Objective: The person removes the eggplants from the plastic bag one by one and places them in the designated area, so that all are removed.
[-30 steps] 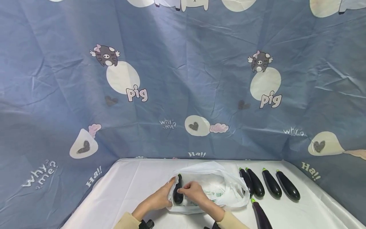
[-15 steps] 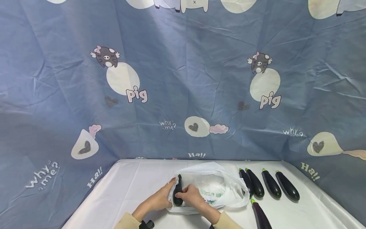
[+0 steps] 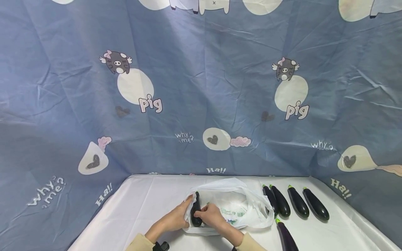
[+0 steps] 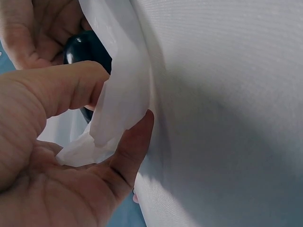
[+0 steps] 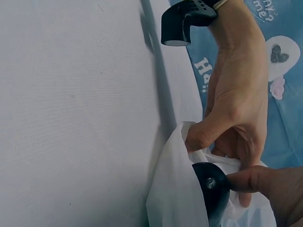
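Note:
A white plastic bag (image 3: 260, 211) lies on its side on the table with its mouth spread wide. Inside, along its left wall, is a dark eggplant (image 3: 196, 206). My left hand (image 3: 179, 215) grips the bag's left edge; in the left wrist view its thumb and fingers lie on either side of the plastic (image 4: 124, 71). My right hand (image 3: 212, 215) reaches into the mouth and holds the eggplant near its thick end, thumb on top. The right wrist view shows that thumb against the eggplant's rounded end (image 5: 210, 187). Some right fingers are hidden.
To the bag's right lie several eggplants, one of them (image 3: 300, 202) with its green stem pointing away. Another eggplant (image 3: 286, 237) lies nearer the front edge. A blue printed cloth (image 3: 201, 104) hangs behind the white table (image 3: 154, 195).
My right hand has moved slightly left and now covers more of the eggplant's lower half. The eggplant has shifted very little. My left hand stays at the bag's edge.

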A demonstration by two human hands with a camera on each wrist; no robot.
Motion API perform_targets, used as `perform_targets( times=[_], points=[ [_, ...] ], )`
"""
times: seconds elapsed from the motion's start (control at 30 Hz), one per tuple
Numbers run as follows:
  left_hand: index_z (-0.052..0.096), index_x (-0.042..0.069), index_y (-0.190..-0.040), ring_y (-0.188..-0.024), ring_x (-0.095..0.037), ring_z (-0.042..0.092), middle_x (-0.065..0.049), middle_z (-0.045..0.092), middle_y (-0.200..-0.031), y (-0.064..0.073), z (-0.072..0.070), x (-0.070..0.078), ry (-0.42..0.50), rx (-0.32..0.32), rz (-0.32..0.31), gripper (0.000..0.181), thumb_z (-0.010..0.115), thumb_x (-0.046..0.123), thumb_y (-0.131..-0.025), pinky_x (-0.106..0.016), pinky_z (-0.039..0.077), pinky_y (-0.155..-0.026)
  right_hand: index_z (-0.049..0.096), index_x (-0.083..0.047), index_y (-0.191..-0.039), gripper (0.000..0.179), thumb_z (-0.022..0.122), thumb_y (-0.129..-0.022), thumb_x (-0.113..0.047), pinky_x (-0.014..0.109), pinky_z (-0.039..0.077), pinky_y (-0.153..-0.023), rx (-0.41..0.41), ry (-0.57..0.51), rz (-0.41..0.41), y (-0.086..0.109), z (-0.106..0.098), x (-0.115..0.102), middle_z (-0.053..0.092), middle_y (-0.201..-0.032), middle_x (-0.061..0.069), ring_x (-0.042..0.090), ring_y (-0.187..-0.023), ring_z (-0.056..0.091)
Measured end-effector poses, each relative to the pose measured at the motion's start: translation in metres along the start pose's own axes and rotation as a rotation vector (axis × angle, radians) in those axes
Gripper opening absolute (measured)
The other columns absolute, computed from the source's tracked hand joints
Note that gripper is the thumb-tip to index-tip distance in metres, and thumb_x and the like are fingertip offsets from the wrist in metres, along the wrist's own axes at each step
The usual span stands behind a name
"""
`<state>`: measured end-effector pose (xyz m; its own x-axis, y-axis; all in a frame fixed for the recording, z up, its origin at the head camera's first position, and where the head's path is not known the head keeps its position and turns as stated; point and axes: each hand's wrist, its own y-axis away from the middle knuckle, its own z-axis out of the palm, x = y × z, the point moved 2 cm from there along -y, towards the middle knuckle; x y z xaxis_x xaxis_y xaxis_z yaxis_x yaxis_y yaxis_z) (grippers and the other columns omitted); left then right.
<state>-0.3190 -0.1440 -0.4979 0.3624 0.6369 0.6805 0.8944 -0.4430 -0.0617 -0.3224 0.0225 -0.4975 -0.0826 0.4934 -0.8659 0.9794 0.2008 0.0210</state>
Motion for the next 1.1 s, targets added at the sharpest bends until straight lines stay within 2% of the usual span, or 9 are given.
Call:
perform_targets(
  times=[0.17, 0.37, 0.67, 1.1],
  points=[
    [0.018, -0.001, -0.152, -0.142, -0.047, 0.027, -0.025, 0.021, -0.157, -0.001, 0.001, 0.000, -0.012, 0.000, -0.005, 0.109, 0.072, -0.003, -0.058, -0.063, 0.026, -0.111, 0.067, -0.004, -0.075, 0.021, 0.073, -0.076, -0.024, 0.020, 0.040, -0.050, -0.019, -0.014, 0.021, 0.003, -0.002, 0.002, 0.055, -0.058, -0.002, 0.009, -0.055, 0.051],
    [0.019, 0.001, -0.153, -0.142, -0.047, 0.026, -0.024, 0.021, -0.158, -0.001, 0.000, 0.001, -0.005, -0.001, -0.012, 0.110, 0.074, -0.002, -0.058, -0.063, 0.026, -0.111, 0.067, -0.002, -0.082, 0.025, 0.072, -0.077, -0.026, 0.021, 0.045, -0.053, -0.041, -0.026, 0.034, 0.007, -0.005, 0.004, 0.060, -0.065, 0.002, 0.011, -0.059, 0.055],
    [0.020, 0.001, -0.153, -0.142, -0.046, 0.027, -0.024, 0.023, -0.157, 0.000, 0.001, 0.000, -0.013, 0.007, 0.001, 0.110, 0.074, -0.003, -0.058, -0.061, 0.027, -0.111, 0.066, -0.001, -0.086, 0.029, 0.071, -0.073, -0.027, 0.027, 0.051, -0.058, 0.009, 0.062, 0.023, 0.014, -0.016, 0.005, 0.063, -0.075, 0.003, 0.013, -0.068, 0.058],
    [0.019, 0.001, -0.153, -0.142, -0.046, 0.026, -0.023, 0.023, -0.157, -0.001, 0.000, 0.002, -0.008, 0.008, -0.005, 0.110, 0.075, -0.002, -0.059, -0.062, 0.024, -0.112, 0.067, 0.002, -0.095, 0.035, 0.070, -0.075, -0.027, 0.034, 0.056, -0.068, -0.039, 0.023, 0.029, 0.027, -0.034, 0.005, 0.068, -0.080, 0.004, 0.015, -0.076, 0.064]
  ],
)
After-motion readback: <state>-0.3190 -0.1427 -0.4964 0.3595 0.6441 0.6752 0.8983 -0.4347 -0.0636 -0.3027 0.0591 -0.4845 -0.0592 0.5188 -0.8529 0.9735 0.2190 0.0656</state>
